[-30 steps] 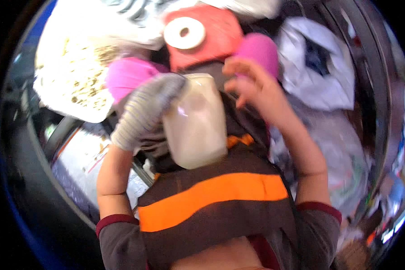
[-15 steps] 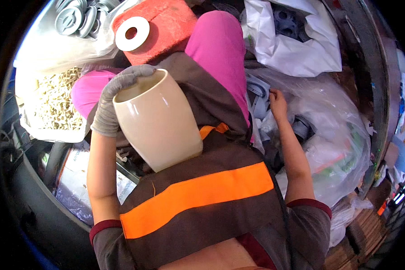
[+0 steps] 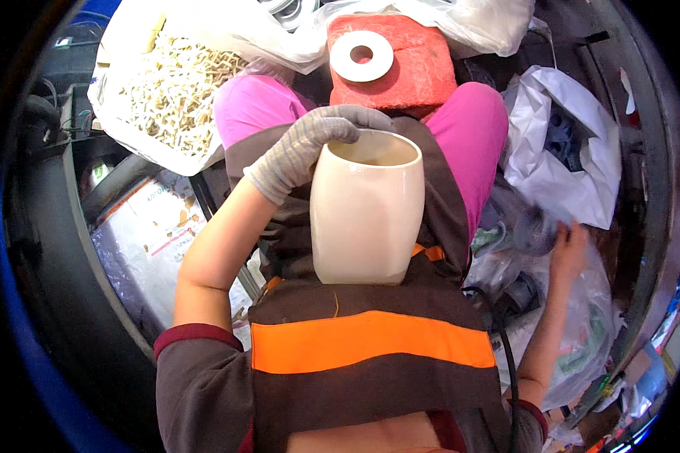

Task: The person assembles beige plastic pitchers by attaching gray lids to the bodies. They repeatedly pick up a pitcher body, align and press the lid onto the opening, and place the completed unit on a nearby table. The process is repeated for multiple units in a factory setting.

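A glossy cream vase-shaped container [image 3: 366, 219] stands upright on my lap, against the brown apron [image 3: 446, 302]. My left hand [image 3: 302, 151], in a grey knitted glove, is closed over its rim on the left, fingers reaching across the far edge. Part of the inside shows through its wide mouth; the bottom of the inside is hidden. Out to the right, my bare right hand [image 3: 569, 253] is at a clear plastic bag [image 3: 589, 302] with grey parts in it. Motion smears its fingertips and a greyish thing beside them, so whether it grips anything is unclear.
Ahead, a white ring-shaped disc [image 3: 344, 60] lies on a red block [image 3: 423, 72]. A white sack [image 3: 177, 106] of small beige pieces stands at the far left. At the right is a white bag [image 3: 536, 132] with dark parts. A dark curved frame [image 3: 68, 272] runs along the left.
My view has turned left. The cream container is more upright, still in my left hand. My right hand has moved away from the grey part it was at, farther out to the right.
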Motion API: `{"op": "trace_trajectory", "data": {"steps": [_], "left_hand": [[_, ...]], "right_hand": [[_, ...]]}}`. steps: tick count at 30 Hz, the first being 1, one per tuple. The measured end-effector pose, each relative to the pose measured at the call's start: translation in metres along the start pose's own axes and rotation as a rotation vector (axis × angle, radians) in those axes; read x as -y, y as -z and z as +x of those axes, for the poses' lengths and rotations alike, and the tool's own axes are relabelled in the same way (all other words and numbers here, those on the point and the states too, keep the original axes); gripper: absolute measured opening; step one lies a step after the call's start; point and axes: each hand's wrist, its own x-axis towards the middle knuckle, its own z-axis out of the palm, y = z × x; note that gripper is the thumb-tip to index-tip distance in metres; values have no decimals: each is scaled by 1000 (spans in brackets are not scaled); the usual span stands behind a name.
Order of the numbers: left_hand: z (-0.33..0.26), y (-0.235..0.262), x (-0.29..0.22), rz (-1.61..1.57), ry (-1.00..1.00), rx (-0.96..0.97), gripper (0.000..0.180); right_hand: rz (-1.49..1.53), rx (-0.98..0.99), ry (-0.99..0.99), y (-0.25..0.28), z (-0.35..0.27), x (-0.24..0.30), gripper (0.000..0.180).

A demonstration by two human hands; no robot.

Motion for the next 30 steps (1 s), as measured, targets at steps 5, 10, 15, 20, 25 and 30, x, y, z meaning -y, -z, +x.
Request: {"op": "trace_trajectory", "data": {"steps": [5, 10, 15, 20, 25, 30], "left_hand": [[3, -10, 1, -246, 2, 43, 56], [-18, -10, -11, -271, -177, 47, 74], [-23, 0, -5, -246, -212, 69, 69], [-9, 30, 19, -675, -74, 231, 60], [-7, 20, 22, -534, -149, -210, 84], [-8, 24, 31, -672, -127, -182, 86]], "right_hand": [[559, -513, 707, 88, 36, 149, 30], [936, 167, 1018, 81, 46, 226, 41], [1540, 805, 183, 87, 27, 250, 33], [1502, 575, 10, 79, 54, 260, 28], [1561, 811, 43, 73, 63, 286, 27], [1491, 785, 109, 65, 63, 291, 27]]}}
